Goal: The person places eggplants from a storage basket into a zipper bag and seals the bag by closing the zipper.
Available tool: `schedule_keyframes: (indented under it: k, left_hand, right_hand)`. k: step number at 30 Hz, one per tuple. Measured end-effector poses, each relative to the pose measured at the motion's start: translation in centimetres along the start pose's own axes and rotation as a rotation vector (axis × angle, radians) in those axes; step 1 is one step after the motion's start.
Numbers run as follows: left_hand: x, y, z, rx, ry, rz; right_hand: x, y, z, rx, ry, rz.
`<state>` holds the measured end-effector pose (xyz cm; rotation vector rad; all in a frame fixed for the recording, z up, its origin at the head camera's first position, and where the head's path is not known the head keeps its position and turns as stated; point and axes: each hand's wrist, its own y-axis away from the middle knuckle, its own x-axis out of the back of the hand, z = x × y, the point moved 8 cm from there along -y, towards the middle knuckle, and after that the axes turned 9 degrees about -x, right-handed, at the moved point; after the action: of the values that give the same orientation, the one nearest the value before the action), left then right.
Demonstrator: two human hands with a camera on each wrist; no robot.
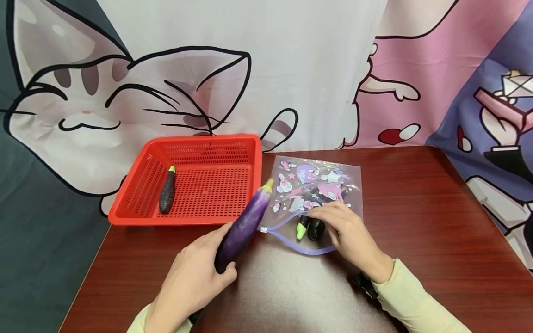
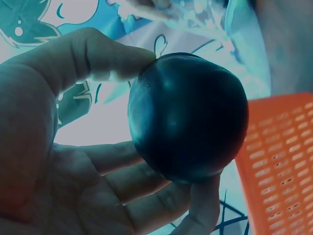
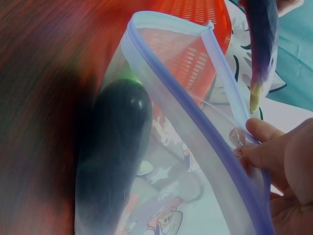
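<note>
My left hand [image 1: 193, 273] grips a purple eggplant [image 1: 245, 226] by its thick end, fingers and thumb around it; its yellowish stem points toward the bag. The left wrist view shows the eggplant's rounded dark end [image 2: 188, 117]. My right hand [image 1: 345, 231] pinches the mouth of a clear printed zip bag [image 1: 354, 180], whose purple-edged opening stands apart. In the bag lie a dark vegetable with a bright green tip [image 1: 301, 231] and a glossy black rounded one [image 1: 316, 229]. Through the plastic, the right wrist view shows a long dark vegetable [image 3: 115, 137].
A red plastic basket [image 1: 204, 221] stands left of the bag, holding a dark speckled long vegetable with a green tip [image 1: 167, 192]. The brown table [image 1: 416, 208] meets a cartoon-printed cloth [image 1: 316, 69] at the back.
</note>
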<state>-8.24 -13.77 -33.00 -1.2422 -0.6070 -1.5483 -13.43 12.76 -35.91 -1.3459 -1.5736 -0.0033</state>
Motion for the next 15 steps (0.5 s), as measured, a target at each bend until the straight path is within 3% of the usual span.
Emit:
schedule_keyframes:
  k: [6,15]
  left_hand:
    - [-1.0,0.7,0.4,0.020,0.025,-0.050]
    - [-1.4,1.7,1.3,-0.027,0.028,-0.048]
  right_hand:
    - [0.0,0.0,0.0,-0.007,-0.003,0.002]
    - [-0.1,0.0,0.2,-0.024,-0.003,-0.006]
